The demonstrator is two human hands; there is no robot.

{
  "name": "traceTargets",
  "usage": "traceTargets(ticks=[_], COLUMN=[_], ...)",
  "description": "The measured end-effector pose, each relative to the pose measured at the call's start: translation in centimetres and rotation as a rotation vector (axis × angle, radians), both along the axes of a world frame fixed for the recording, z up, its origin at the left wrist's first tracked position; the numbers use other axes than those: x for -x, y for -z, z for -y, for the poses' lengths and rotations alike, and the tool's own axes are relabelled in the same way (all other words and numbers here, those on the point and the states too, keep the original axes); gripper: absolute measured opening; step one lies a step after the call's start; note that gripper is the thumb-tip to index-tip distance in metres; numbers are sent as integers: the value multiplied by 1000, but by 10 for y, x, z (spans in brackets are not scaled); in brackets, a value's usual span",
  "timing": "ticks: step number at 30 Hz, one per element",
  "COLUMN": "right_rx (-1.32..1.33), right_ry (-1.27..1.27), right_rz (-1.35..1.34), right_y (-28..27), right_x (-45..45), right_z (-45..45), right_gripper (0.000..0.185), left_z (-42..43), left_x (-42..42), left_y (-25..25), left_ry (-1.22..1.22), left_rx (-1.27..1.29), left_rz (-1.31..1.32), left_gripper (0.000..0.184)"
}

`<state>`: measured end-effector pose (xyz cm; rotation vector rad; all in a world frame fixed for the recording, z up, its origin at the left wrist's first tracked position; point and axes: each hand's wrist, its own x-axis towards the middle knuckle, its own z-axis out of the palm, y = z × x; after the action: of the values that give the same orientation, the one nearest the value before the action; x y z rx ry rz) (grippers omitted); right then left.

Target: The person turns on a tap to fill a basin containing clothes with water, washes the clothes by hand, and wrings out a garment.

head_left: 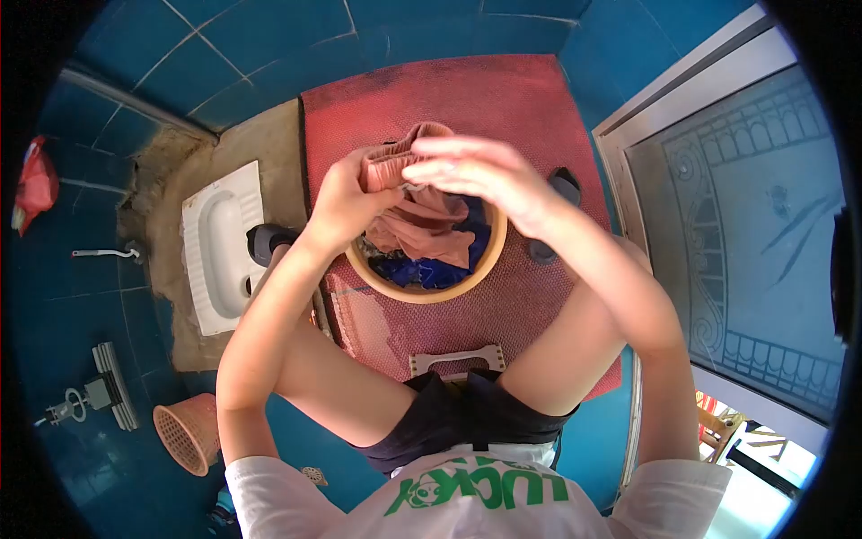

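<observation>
My left hand (pixel 346 202) grips a dusty-pink garment (pixel 426 225) near its gathered elastic waistband. The garment hangs down into a yellowish round basin (pixel 424 296). My right hand (pixel 489 175) is over the other side of the waistband, slightly blurred, with its fingers stretched out together. Whether its fingertips touch the cloth I cannot tell. Inside the basin, dark blue cloth (pixel 449 271) lies beneath the pink garment. The basin stands on a red textured mat (pixel 359 99) between my feet.
A squat toilet (pixel 220 225) is set in the floor on the left. An orange mesh basket (pixel 186 431) and a squeeze mop head (pixel 112 391) are at lower left. Under me is a pale plastic stool (pixel 426 361). A frosted door (pixel 763 216) borders the right.
</observation>
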<state>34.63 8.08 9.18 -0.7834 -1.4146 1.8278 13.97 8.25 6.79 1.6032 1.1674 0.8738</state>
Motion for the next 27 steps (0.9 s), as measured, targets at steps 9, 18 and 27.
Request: traceTargets(ticks=[9,18,27], right_rx=[-265,-169,-182], right_ry=[25,86,318], right_rz=[566,60,85], right_y=[45,49,39], right_x=[-32,-2,9], right_z=[-38,-36,-18], right_gripper=[120,48,33], left_z=[12,4,11], left_x=[12,17,23], left_y=[-50,-25,-4], left_ry=[4,-23,-9], left_rx=[141,252,80], left_rz=[233,436,57], left_gripper=[37,45,53])
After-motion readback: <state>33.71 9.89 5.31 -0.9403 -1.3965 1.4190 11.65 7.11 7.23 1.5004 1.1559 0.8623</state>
